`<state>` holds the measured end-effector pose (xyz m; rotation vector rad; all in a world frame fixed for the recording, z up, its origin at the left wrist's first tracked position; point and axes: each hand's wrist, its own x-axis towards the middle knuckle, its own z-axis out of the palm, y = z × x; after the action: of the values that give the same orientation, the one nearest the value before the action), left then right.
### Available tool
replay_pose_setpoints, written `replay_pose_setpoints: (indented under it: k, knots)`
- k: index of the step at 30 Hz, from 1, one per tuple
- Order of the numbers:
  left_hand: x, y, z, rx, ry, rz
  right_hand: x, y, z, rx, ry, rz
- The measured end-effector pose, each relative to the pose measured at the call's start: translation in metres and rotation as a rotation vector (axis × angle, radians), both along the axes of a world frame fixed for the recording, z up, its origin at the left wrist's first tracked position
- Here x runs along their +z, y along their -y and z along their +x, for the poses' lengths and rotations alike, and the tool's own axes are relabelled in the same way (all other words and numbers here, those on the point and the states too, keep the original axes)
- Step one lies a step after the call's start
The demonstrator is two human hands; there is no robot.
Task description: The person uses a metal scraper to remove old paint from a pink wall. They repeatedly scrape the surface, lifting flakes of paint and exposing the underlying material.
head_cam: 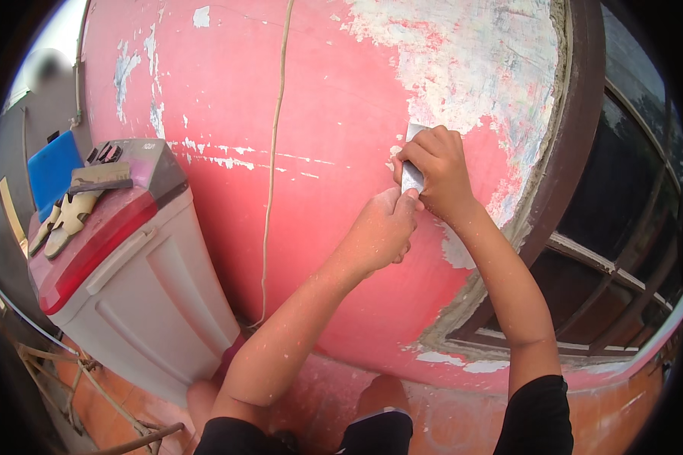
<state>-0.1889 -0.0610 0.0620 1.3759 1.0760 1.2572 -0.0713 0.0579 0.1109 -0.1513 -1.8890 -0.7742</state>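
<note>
A flat metal scraper (413, 177) lies against the pink painted wall (222, 85), at the lower edge of a large patch of stripped, whitish wall (478, 68). My left hand (382, 230) is closed around its lower end, and its handle is hidden in the fist. Higher up, my right hand (441, 170) grips the blade, with fingers curled over its face. The blade's upper corner shows above the right knuckles. Paint flecks dot both forearms. Pink paint with a ragged border remains around the hands, and a smaller bared patch (457, 248) shows below the right wrist.
A dark window frame (583, 114) with glass panes borders the wall at right. A cord (276, 125) hangs down the wall. At left stands a white washing machine (165, 296), with sandals (71, 219) and a blue panel (54, 173) on top. Wooden poles (114, 398) stand lower left.
</note>
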Motion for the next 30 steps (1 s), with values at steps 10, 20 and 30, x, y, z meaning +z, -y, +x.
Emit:
replay_pose_setpoints:
  k: [10,20,30]
  knots:
    - [0.001,-0.007,-0.006,-0.033,0.132,0.109,0.003,-0.002,-0.002,0.003,0.026,0.019]
    - [0.010,-0.007,-0.011,-0.026,0.119,0.177,0.013,0.000,-0.005,-0.018,0.005,0.004]
    - [0.009,-0.010,-0.014,-0.052,0.109,0.306,0.008,0.000,-0.005,-0.061,-0.060,0.030]
